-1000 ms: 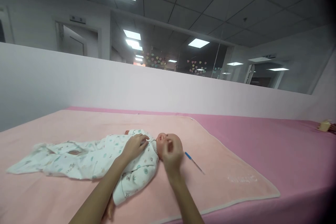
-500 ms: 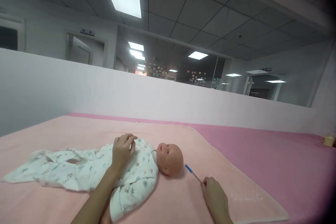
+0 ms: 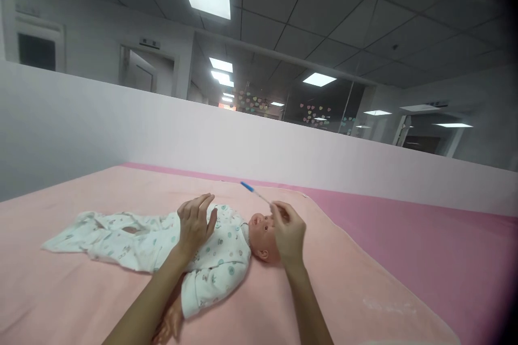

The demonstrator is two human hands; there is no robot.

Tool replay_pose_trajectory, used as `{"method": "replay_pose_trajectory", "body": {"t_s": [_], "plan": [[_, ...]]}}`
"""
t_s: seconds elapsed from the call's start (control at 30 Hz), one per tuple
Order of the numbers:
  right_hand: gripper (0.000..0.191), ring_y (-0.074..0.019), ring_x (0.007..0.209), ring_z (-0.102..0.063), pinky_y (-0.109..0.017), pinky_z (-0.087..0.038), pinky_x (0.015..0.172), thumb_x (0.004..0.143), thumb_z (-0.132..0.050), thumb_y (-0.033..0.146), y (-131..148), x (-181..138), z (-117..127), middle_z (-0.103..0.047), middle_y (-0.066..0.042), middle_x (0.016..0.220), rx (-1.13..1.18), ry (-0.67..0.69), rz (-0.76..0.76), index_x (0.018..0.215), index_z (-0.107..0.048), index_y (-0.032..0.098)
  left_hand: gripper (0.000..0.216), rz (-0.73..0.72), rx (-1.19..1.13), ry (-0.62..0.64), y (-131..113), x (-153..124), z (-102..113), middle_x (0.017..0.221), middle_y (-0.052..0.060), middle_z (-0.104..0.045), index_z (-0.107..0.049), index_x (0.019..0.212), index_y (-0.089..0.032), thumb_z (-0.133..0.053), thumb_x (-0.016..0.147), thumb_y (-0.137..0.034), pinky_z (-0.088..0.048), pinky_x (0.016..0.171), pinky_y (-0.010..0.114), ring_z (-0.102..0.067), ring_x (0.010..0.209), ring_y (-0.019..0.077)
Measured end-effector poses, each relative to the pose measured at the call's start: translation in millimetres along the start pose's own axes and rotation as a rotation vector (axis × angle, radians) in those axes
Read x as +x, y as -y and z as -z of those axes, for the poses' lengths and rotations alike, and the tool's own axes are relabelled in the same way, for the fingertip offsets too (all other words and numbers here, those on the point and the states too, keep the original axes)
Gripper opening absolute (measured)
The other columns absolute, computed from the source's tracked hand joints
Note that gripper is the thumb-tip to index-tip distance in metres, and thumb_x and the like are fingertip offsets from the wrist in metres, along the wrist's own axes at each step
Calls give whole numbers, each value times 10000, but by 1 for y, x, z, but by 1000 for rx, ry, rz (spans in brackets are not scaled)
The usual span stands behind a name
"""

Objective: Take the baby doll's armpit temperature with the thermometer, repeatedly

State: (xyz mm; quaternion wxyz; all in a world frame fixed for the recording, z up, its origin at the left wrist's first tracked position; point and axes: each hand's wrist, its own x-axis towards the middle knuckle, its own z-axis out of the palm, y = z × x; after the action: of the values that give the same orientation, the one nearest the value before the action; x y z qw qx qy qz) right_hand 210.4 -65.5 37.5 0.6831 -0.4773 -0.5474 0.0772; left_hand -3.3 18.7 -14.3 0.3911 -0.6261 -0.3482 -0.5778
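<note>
I saw peach blanket (image 3: 343, 285) stretching wide between the doll (image 3: 226, 242) and its own right-hand edge. The left hand (image 3: 195, 223), fingers parted, was over the doll's chest, contact unclear; the right hand (image 3: 289, 230) pinched the blue-ended stick (image 3: 247, 187), lifted since from the blanket.

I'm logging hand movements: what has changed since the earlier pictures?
The bare right hand has picked up the thin blue-ended stick from the peach-pink cloth blanket and carried it up and leftward, towards the head of the bald baby doll in white printed clothes. The bare left hand has shifted from near its collar towards its legs. The doll stays lying down.
</note>
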Motion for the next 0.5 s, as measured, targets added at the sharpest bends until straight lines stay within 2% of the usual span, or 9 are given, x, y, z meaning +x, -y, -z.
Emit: {"method": "replay_pose_trajectory", "body": {"t_s": [0.1,0.17,0.27,0.37,0.5], "plan": [[270,-138,602,-543,-249,-441,535,747,-555,426,14,1,-36,-599,-30,689,305,227,-144,787,-624,169,482,32,-65,-20,2,-3,1,1122,149,-563,-375,1260,-165,-497,807,-274,-333,881,400,-512,1028,256],[273,-119,556,-514,-240,-428,504,728,-582,425,15,3,-50,-565,-11,638,418,311,-196,774,-625,160,468,98,-94,-42,4,-4,1,1126,160,-560,-354,1273,-147,-449,836,-283,-331,886,416,-510,1031,262],[262,-101,538,-495,-237,-426,518,713,-608,409,11,4,-60,-543,5,615,508,347,-253,762,-626,153,390,141,-131,-49,6,-3,3,1054,129,-601,-403,1237,-161,-436,853,-227,-355,874,408,-538,984,239],[252,-93,532,-490,-235,-424,521,697,-629,396,7,5,-61,-543,6,622,545,356,-298,746,-627,148,312,100,-189,-26,6,-2,4,989,97,-622,-483,1162,-186,-448,853,-169,-415,832,369,-564,935,204],[286,-95,545,-501,-240,-440,537,688,-631,421,7,6,-53,-551,-2,652,575,367,-332,774,-632,148,283,46,-263,-18,4,-1,3,951,88,-629,-510,1126,-185,-471,847,-170,-473,783,346,-584,903,193]]}}
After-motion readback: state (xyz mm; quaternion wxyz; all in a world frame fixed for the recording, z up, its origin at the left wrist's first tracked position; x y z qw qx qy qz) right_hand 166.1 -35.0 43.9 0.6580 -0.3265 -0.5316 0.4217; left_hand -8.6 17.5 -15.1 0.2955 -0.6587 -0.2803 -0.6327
